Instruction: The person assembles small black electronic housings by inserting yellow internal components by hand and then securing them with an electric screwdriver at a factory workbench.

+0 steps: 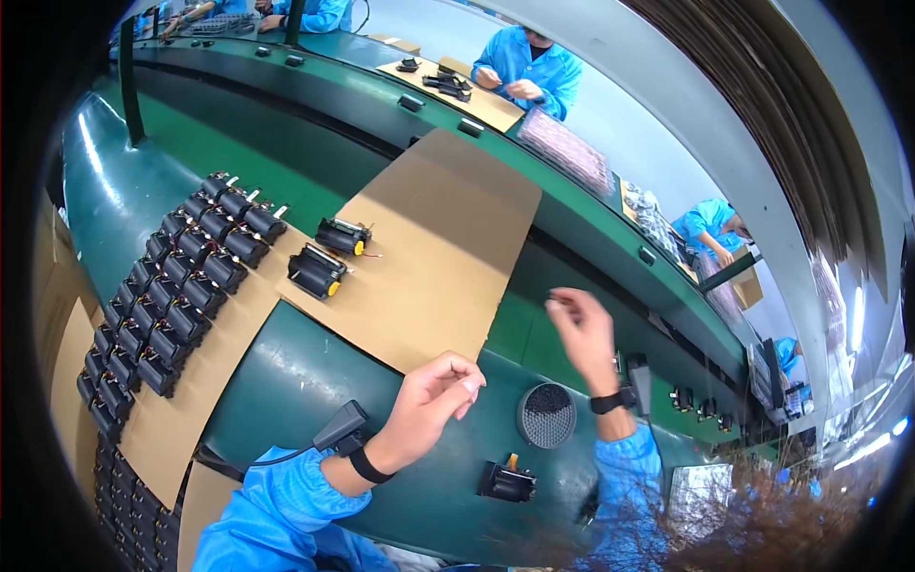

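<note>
My left hand [437, 408] is above the green bench, near the lower edge of a cardboard sheet. Its fingers are curled with the thumb against them; whatever they may hold is hidden. My right hand [583, 336] is raised farther right and slightly blurred, fingers bent together, with a small dark bit at the tips. Below and between the hands stands a round grey tub [521, 419] full of small dark pieces. Nearer to me lies a black block-shaped part [507, 482] with an orange-yellow tab. Both wrists wear black bands, each with a dark box-shaped device beside it.
Two black parts with yellow ends [316, 271] rest on the cardboard sheet [434, 286]. Rows of similar black parts [176, 296] cover cardboard at left. A raised green ledge [381, 91] crosses behind; co-workers in blue [534, 71] sit beyond it. Stacked cardboard [762, 86] hangs overhead at right.
</note>
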A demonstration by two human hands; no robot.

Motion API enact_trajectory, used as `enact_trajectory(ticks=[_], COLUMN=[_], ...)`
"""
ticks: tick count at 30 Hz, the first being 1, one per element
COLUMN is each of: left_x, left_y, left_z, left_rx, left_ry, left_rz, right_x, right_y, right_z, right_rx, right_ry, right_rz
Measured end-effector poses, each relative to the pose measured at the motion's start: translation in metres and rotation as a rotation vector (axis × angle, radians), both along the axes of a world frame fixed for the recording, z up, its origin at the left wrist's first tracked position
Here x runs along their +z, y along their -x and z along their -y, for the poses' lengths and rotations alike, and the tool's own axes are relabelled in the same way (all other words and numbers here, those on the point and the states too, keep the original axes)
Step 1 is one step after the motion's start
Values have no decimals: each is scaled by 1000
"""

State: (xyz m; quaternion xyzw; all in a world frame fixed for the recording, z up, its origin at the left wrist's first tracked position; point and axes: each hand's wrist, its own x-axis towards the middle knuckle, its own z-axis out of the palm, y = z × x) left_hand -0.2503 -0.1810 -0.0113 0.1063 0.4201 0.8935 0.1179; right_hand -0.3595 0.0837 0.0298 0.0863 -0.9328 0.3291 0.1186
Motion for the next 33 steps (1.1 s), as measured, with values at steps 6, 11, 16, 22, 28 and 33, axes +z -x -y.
enact_trajectory(ticks=[6, 11, 16, 22, 28, 33], left_x=[-7, -17, -30, -19, -30, -32], left_y=[-3, -10, -19, -21, -14, -11], left_z=[-10, -20, -27, -32, -30, -31], left_rx=[-51, -126, -372, -618, -632, -598], left_ry=[53, 100, 154, 208, 118, -52], left_rz=[-31, -41, 8, 105, 249, 294], right_x=[-58, -91, -52, 25, 31, -43], right_y=[-30, -71, -84, -143, -137, -84], right_z=[-227, -265, -173, -16, -6, -128], right_rx=[-505, -546, -325, 418, 526, -253], right_ry=[-329, -447, -44, -284, -155, -147], right_rz=[-133, 115, -19, 69, 130, 14])
